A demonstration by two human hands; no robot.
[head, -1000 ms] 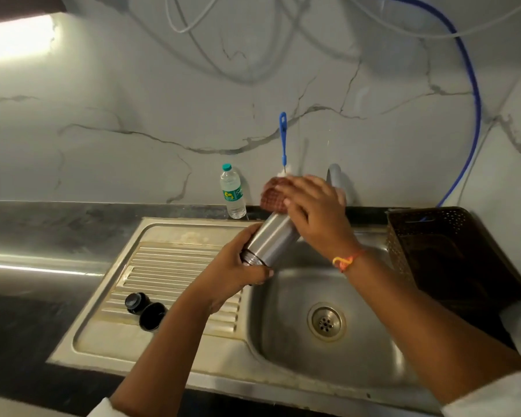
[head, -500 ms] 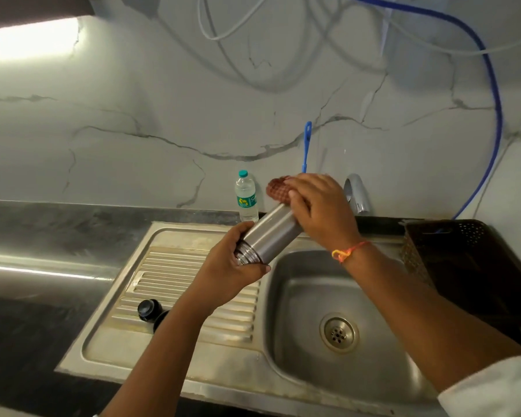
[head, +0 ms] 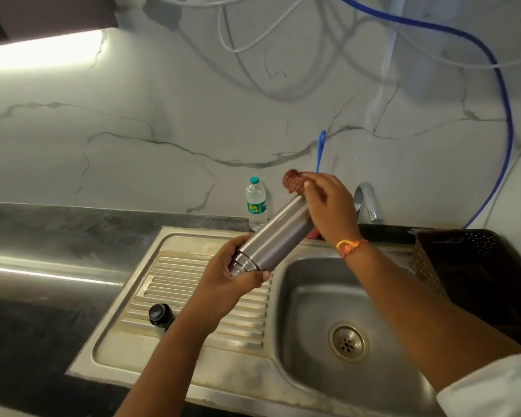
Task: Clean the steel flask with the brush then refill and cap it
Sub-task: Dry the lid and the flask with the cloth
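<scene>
Containers: sink basin [head: 310,299] at 5 o'clock, drain [head: 348,341] in its floor. Dark perforated basket [head: 427,263] at 3 o'clock, interior too dark to read. Capped plastic water bottle [head: 256,206] upright at 12 o'clock on the bench [head: 57,236] by the wall, fill level can't tell. Steel flask [head: 275,236] is mid-frame, in the air over the seam between drainboard [head: 193,281] and basin. It's tilted: long axis runs 8 to 2 o'clock, threaded neck low at 8, base high at 2. Mouth sits in the palm, contents not visible. Left hand [head: 232,275]: grip wrapped round the neck end, flask sticking out toward 2 o'clock. Right hand [head: 328,206]: grip curled over the base end, holding a reddish-brown mesh scrub pad [head: 292,182] against it; pad pokes out at the hand's 10 o'clock. Brush [head: 320,152]: blue handle upright against the wall just behind the right hand, lower part hidden. Black cap [head: 158,314] on the drainboard at 7 o'clock, apart from the flask.
</scene>
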